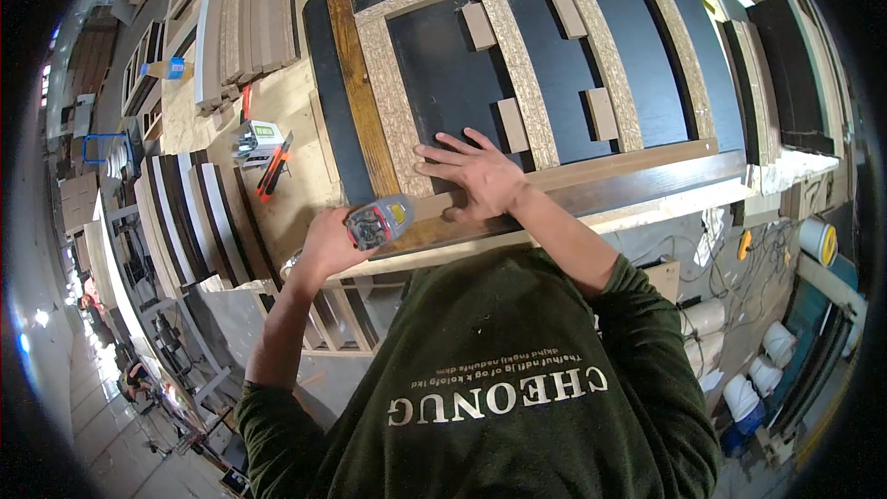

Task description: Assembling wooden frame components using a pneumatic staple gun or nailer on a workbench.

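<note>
The left hand was found clenched around a grey and yellow stapler, held at the near left corner of the frame. The tool's nose was directed at the corner joint; actual contact could not be confirmed. The right hand was found released, fingers spread, pressed flat on the near rail beside the left stile. The frame, made of chipboard strips with two inner uprights, was laid on a dark panel on the bench. Four small blocks were noted on the panel between the uprights. A brown board was observed along the frame's left side. To the left on the bench, a green and white tool and an orange-handled cutter were recorded, well apart from both hands. Stacked boards were seen beyond them.
</note>
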A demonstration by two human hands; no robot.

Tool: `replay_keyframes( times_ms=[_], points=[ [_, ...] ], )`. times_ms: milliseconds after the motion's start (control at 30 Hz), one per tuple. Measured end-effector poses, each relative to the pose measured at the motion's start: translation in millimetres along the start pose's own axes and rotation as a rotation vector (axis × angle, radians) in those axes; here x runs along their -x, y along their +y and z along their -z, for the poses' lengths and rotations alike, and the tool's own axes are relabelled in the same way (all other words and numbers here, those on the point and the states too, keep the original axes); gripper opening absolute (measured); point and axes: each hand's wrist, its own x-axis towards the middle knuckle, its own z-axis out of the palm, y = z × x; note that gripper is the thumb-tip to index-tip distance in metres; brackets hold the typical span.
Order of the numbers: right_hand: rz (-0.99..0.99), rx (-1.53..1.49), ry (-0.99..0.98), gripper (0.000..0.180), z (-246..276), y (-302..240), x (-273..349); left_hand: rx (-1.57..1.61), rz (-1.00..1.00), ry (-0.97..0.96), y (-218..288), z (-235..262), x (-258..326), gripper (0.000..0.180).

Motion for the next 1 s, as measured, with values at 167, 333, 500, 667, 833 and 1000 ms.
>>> replay_keyframes(
  times_ms=[167, 333, 500, 667, 833, 1000],
  points=[
    [-0.001, 0.000, -0.011, 0.081, 2, 0, 0, 0.055, 0.016, -0.015, -2, -3, -1, 0.050],
    [0.005, -0.010, -0.001, 0.081, 0, 0, 0, 0.064, 0.001, -0.020, 4, 1, 0, 0.048],
    [0.003, 0.013, -0.018, 0.082, 0, 0, 1, 0.109, 0.049, -0.097, 2, 1, -4, 0.046],
    [-0.003, -0.002, -0.015, 0.081, -2, 0, 2, 0.035, -0.036, 0.022, 7, 2, 1, 0.045],
    [-0.017, 0.028, -0.059, 0.081, 2, -1, 1, 0.067, -0.019, -0.075, 11, 0, -8, 0.047],
    [-0.016, 0.024, -0.060, 0.081, 3, -1, 1, 0.115, 0.043, -0.181, 12, 0, -11, 0.051]
  ],
)
